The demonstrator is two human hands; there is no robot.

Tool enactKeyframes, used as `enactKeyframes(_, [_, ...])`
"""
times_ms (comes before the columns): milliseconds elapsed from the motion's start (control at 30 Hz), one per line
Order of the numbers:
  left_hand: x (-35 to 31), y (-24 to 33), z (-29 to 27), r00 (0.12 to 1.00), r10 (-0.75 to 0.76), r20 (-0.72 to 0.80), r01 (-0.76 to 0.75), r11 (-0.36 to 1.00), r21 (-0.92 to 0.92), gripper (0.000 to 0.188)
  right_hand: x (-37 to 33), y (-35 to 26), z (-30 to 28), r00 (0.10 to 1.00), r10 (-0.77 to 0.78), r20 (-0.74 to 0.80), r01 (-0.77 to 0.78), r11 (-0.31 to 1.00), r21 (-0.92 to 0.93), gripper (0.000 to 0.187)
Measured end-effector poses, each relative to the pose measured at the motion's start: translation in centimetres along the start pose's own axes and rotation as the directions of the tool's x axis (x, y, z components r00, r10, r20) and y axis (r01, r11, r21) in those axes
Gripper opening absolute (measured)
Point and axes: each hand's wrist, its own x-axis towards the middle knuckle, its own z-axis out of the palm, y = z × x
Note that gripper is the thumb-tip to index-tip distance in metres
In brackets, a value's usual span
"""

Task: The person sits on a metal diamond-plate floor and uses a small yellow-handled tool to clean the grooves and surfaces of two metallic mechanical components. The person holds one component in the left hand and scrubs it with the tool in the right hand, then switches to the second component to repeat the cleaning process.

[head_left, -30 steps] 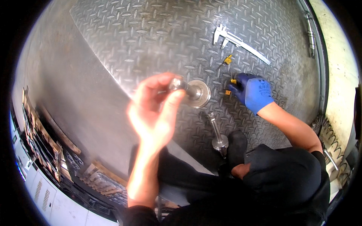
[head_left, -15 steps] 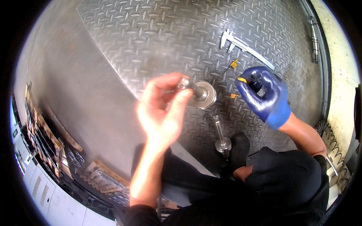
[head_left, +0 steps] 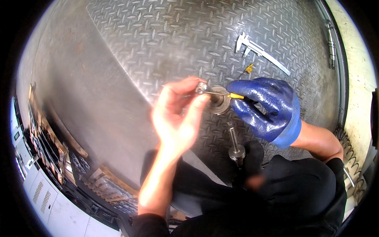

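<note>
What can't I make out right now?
All in the head view:
Yellow-handled key: tip too small and blurred to tell whether it is seated.
Held metal part: underside turned away from the camera.
Caliper: scale too small to read.
Second metal part: lower end lost in dark shadow.

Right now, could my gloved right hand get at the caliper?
Probably yes, but only after letting go: your right hand is pinching a yellow-handled tool. Nothing seems to block its way to the caliper just beyond.
</note>
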Motion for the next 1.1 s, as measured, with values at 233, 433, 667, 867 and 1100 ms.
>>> enactKeyframes(233, [0.13,-0.02,0.24,1.000,-0.008,-0.001,0.008,1.000,-0.001,0.028,0.10,0.30,0.20,1.000,-0.011,0.009,0.011,1.000,-0.026,0.031])
enactKeyframes(433, [0.22,-0.20,0.25,1.000,-0.002,-0.002,0.002,1.000,0.004,0.027,0.13,0.49,0.17,0.999,-0.028,0.014,0.029,0.998,-0.047,0.032])
enactKeyframes(667, [0.29,-0.16,0.22,1.000,0.005,0.011,-0.005,1.000,0.002,0.027,0.35,0.22,0.03,0.999,0.018,0.037,-0.018,1.000,-0.005,0.030])
enactKeyframes(867, [0.21,-0.09,0.21,1.000,-0.008,0.008,0.008,1.000,-0.013,0.026,0.19,0.26,0.04,1.000,-0.014,0.016,0.014,1.000,-0.019,0.029])
enactKeyframes(1100, [0.22,-0.11,0.19,1.000,0.007,0.009,-0.007,1.000,-0.004,0.026,0.23,0.30,0.26,0.999,-0.036,0.008,0.035,0.999,0.001,0.029])
